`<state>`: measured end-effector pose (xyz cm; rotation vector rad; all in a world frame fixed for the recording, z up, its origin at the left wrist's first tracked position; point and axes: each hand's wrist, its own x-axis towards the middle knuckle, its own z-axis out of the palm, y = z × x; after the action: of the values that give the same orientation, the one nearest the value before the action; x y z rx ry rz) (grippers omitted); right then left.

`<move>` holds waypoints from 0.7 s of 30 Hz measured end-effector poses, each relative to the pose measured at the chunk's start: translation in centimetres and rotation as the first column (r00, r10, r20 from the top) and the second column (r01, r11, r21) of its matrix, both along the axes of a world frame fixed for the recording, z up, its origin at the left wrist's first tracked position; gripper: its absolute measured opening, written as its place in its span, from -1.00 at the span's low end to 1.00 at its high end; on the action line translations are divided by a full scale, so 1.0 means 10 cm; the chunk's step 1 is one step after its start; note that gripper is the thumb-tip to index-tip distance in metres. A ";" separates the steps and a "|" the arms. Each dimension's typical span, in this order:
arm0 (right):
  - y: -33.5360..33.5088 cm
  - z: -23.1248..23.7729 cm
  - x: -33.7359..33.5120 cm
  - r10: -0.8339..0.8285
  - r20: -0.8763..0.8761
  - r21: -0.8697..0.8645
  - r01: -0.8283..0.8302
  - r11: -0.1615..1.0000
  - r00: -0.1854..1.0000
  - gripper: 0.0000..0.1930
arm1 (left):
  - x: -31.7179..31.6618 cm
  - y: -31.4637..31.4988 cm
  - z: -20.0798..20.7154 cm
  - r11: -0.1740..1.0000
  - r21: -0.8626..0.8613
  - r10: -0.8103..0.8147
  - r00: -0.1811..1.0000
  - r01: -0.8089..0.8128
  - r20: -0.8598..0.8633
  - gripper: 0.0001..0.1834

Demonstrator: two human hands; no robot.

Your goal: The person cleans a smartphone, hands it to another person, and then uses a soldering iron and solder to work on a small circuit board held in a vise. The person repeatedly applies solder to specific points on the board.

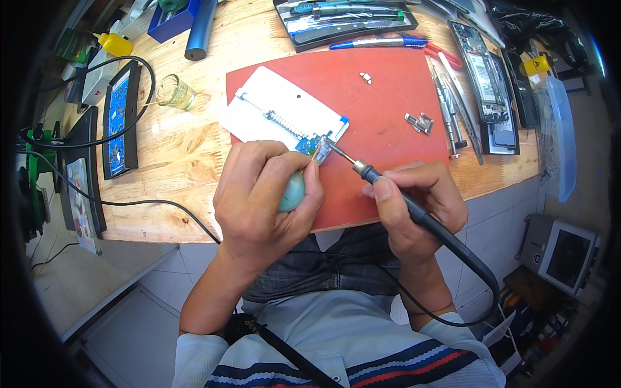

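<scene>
My right hand (417,207) is closed round the dark handle of a soldering iron (414,210), held like a pen. The iron's metal tip reaches a small blue circuit board (309,143) with a silvery metal part (323,149) at its edge. My left hand (262,194) is wrapped round a rounded teal object (293,192), mostly hidden by the fingers. A thin copper-coloured end shows between its fingertips and the board. The circuit board sits in a white holder (284,97) with a spring-loaded clamp, lying tilted on a red mat (381,149).
Small metal connectors (419,123) lie on the mat's right side. Beyond it are screwdrivers, tweezers (460,107) and an opened phone (479,71). A pen (378,43) and tool case (343,22) lie behind. A small glass (176,94) and black cable (152,202) are left.
</scene>
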<state>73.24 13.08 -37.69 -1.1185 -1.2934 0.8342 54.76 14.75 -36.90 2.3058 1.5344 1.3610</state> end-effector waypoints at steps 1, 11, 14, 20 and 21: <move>0.00 0.00 0.00 0.000 0.001 0.003 0.000 1.000 1.000 -0.87 | 0.00 0.00 0.00 1.000 -0.001 -0.001 1.000 0.001 0.001 -0.78; 0.00 0.00 0.00 0.007 0.019 0.000 -0.007 1.000 1.000 -0.88 | 0.00 -0.01 0.00 1.000 -0.018 0.006 1.000 -0.006 0.007 -0.79; 0.00 0.00 0.00 0.007 0.020 0.003 -0.007 1.000 1.000 -0.87 | 0.00 -0.02 0.00 1.000 -0.018 0.011 1.000 -0.011 0.000 -0.79; 0.00 0.00 0.01 0.018 0.027 0.012 -0.018 1.000 0.999 -0.87 | -0.01 -0.02 0.00 1.000 -0.010 0.006 1.000 -0.006 0.006 -0.79; -0.01 0.00 0.00 0.015 0.006 -0.004 -0.015 1.000 1.000 -0.87 | -0.01 -0.02 0.00 1.000 -0.006 -0.001 1.000 0.001 0.007 -0.79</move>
<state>73.27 13.03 -37.69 -1.1162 -1.3068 0.8452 54.66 14.60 -36.93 2.2949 1.5334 1.3606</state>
